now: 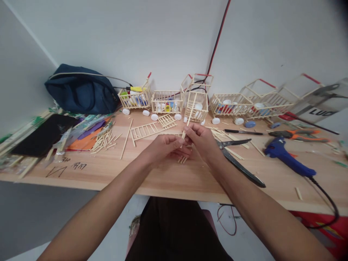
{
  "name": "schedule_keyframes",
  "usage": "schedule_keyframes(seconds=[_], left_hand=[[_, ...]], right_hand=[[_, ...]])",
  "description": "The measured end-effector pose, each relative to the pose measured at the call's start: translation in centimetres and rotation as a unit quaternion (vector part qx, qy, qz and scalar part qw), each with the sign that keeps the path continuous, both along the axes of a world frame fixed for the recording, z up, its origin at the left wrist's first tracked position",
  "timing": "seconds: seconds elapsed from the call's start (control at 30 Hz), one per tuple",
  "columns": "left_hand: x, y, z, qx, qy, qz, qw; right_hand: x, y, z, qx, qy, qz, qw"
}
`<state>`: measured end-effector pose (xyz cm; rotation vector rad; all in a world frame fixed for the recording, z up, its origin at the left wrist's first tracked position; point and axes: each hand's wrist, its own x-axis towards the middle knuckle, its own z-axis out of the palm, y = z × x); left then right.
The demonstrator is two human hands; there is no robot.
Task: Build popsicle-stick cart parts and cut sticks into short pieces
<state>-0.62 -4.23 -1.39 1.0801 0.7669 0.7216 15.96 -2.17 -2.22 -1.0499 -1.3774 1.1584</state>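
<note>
Both hands meet over the middle of the wooden table. My left hand (170, 146) is closed on the lower part of a thin wooden stick (188, 121), and my right hand (199, 137) pinches it a little higher up. The stick slants up and away from me. Under the fingers, ends of a few more sticks (182, 159) show; whether they are held or lie on the table is unclear. Just behind the hands lie a ladder-like stick frame (145, 131) and a small slatted panel (166, 121).
Miniature stick carts (135, 98) line the wall. Scissors (239, 165), a pen (243, 132), pliers (295, 135) and a blue glue gun (289, 157) with a cable lie right. Cut sticks (104, 140), a black sheet (45, 134) and a dark blue bag (83, 90) are left.
</note>
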Motion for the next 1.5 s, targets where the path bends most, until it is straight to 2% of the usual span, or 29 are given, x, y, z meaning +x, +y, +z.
schedule_keyframes(seconds=[0.2, 0.43, 0.53, 0.63, 0.7, 0.8, 0.93, 1.03, 1.1, 1.23, 1.3, 1.33, 1.4, 1.5], left_hand=[[0.5, -0.2, 0.2, 0.097, 0.048, 0.042, 0.993], [0.6, -0.4, 0.3, 0.152, 0.073, 0.05, 0.984], [0.5, -0.4, 0.3, 0.188, 0.083, 0.067, 0.976], [0.1, -0.2, 0.4, 0.194, 0.09, 0.101, 0.972], [-0.3, -0.1, 0.6, 0.196, 0.082, 0.14, 0.967], [-0.9, -0.1, 0.8, 0.207, 0.061, 0.184, 0.959], [-1.1, -0.1, 0.9, 0.229, 0.067, 0.184, 0.954], [-1.1, -0.1, 0.8, 0.235, 0.083, 0.167, 0.954], [-1.1, -0.3, 0.6, 0.235, 0.097, 0.156, 0.955], [-1.4, -1.6, 0.5, 0.246, 0.154, 0.153, 0.945], [-1.7, -2.6, 0.4, 0.265, 0.202, 0.158, 0.93], [-1.8, -3.1, 0.4, 0.273, 0.221, 0.16, 0.923], [-2.0, -4.1, 0.4, 0.283, 0.234, 0.162, 0.916], [-2.0, -5.1, 0.4, 0.292, 0.238, 0.167, 0.911]], right_hand=[[-0.1, -0.1, -0.2, 0.021, -0.018, -0.001, 1.0], [-0.5, -0.4, 0.0, 0.029, -0.008, -0.003, 1.0], [-0.2, -0.3, 0.5, 0.04, -0.051, 0.004, 0.998], [0.8, -0.4, 1.5, 0.086, -0.149, -0.006, 0.985], [1.7, -0.9, 2.2, 0.126, -0.243, -0.027, 0.961], [2.6, -3.0, 2.6, 0.179, -0.384, -0.035, 0.905], [2.2, -7.0, 0.8, 0.194, -0.494, -0.016, 0.848], [1.2, -9.1, -1.0, 0.216, -0.508, 0.0, 0.834], [0.8, -9.6, -1.3, 0.224, -0.521, 0.0, 0.823], [3.0, -9.3, 0.6, 0.235, -0.516, -0.033, 0.823], [5.3, -9.3, 2.0, 0.193, -0.537, -0.08, 0.817], [6.6, -9.3, 2.6, 0.158, -0.565, -0.104, 0.803], [8.7, -9.5, 3.2, 0.052, -0.638, -0.152, 0.753], [10.2, -9.7, 3.1, -0.058, -0.702, -0.145, 0.695]])
